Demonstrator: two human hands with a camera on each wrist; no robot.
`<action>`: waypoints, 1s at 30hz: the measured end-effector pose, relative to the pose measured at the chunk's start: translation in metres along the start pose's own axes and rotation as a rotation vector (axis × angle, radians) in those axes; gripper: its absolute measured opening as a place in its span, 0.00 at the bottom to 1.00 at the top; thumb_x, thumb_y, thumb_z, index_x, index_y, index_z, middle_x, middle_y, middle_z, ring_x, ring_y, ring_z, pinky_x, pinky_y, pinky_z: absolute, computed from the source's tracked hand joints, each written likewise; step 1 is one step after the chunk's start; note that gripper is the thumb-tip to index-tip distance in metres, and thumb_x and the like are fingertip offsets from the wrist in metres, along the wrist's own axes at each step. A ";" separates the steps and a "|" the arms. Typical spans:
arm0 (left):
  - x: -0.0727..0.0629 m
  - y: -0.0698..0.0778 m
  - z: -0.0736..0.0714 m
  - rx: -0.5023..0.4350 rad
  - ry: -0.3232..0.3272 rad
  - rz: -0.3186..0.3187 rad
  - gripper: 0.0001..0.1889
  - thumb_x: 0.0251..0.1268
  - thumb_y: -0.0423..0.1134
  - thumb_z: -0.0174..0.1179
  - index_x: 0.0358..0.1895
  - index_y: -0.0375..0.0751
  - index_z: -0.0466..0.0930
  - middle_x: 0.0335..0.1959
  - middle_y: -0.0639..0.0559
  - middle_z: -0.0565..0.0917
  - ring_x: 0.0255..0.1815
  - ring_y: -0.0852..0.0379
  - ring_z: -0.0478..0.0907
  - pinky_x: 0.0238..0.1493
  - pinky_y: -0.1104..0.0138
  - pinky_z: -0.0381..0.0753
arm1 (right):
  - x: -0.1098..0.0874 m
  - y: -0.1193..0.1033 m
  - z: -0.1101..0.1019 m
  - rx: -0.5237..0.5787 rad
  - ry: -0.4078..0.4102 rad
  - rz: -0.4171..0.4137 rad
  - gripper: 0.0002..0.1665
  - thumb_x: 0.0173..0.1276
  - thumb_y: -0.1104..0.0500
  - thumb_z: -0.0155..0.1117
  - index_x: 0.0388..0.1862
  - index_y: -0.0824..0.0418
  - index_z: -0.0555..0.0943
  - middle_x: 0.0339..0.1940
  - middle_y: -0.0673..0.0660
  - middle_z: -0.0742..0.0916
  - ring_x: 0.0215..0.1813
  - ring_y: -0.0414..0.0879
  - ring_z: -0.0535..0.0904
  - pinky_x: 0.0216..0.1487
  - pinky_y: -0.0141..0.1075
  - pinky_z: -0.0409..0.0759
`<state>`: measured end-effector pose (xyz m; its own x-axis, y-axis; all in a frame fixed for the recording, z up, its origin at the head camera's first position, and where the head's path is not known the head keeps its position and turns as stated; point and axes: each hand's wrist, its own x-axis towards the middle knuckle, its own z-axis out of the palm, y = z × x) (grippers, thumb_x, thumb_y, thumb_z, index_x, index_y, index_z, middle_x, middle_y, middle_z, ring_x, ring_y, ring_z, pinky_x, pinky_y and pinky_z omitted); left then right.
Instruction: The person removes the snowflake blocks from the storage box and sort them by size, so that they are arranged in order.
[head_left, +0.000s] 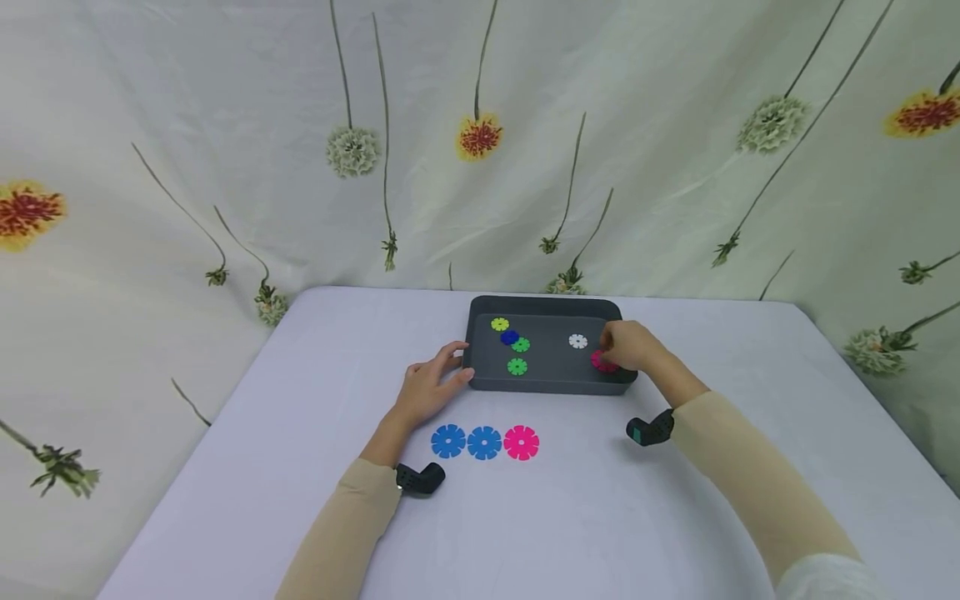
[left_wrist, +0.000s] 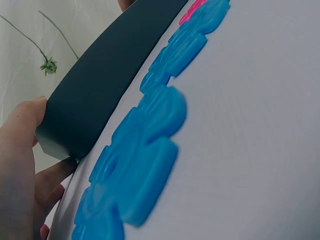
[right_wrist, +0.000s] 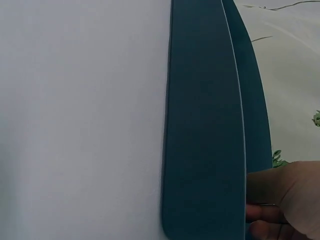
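My left hand (head_left: pixel 427 389) touches the left end of the dark grey tray (head_left: pixel 540 387), thumb near the front corner and fingers spread along the side. Inside the tray's right end, my right hand (head_left: pixel 628 344) has its fingers curled on a pink notched snowflake disc (head_left: pixel 602 362), partly hidden by them. The tray wall hides that disc in the right wrist view. Also in the tray lie a white disc (head_left: pixel 577 341), a yellow disc (head_left: pixel 499 324), a dark blue disc (head_left: pixel 510 337) and two green discs (head_left: pixel 517 367).
In front of the tray, two blue discs (head_left: pixel 447 442) and a pink disc (head_left: pixel 521 442) form a row on the white table (head_left: pixel 585 517). A flower-printed cloth (head_left: pixel 660 225) hangs behind the table. Each wrist wears a black camera (head_left: pixel 651 428).
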<state>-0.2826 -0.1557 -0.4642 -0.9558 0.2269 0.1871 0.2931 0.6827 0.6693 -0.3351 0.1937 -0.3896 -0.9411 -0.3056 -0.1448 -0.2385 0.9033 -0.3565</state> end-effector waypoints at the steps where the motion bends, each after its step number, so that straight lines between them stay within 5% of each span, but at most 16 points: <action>1: 0.000 0.000 0.000 0.000 0.000 0.001 0.29 0.70 0.59 0.52 0.70 0.55 0.63 0.63 0.43 0.77 0.68 0.42 0.69 0.66 0.44 0.48 | 0.001 -0.001 0.000 -0.016 -0.010 0.005 0.15 0.63 0.64 0.66 0.46 0.72 0.78 0.38 0.63 0.84 0.40 0.54 0.78 0.45 0.47 0.77; 8: 0.001 -0.001 0.000 -0.005 0.000 -0.002 0.29 0.70 0.59 0.52 0.70 0.56 0.63 0.63 0.43 0.77 0.68 0.42 0.68 0.66 0.45 0.49 | 0.004 -0.006 -0.003 -0.116 -0.068 0.062 0.19 0.60 0.62 0.71 0.48 0.69 0.79 0.39 0.61 0.84 0.42 0.55 0.78 0.47 0.49 0.77; 16: -0.001 -0.001 0.001 -0.002 0.008 -0.014 0.29 0.70 0.59 0.53 0.71 0.56 0.63 0.63 0.44 0.76 0.68 0.42 0.68 0.66 0.45 0.49 | 0.008 -0.008 -0.001 -0.180 -0.070 0.063 0.27 0.59 0.61 0.71 0.57 0.69 0.77 0.52 0.65 0.84 0.52 0.59 0.79 0.54 0.54 0.75; 30: 0.000 -0.002 0.001 0.002 0.002 0.010 0.29 0.70 0.59 0.52 0.70 0.55 0.63 0.63 0.44 0.77 0.67 0.42 0.69 0.66 0.45 0.50 | 0.000 -0.005 0.000 -0.118 -0.027 0.042 0.21 0.60 0.61 0.72 0.49 0.72 0.81 0.39 0.62 0.85 0.41 0.54 0.79 0.47 0.48 0.78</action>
<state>-0.2833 -0.1564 -0.4665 -0.9529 0.2325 0.1948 0.3025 0.6817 0.6661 -0.3342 0.1891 -0.3876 -0.9442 -0.2739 -0.1829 -0.2275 0.9440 -0.2391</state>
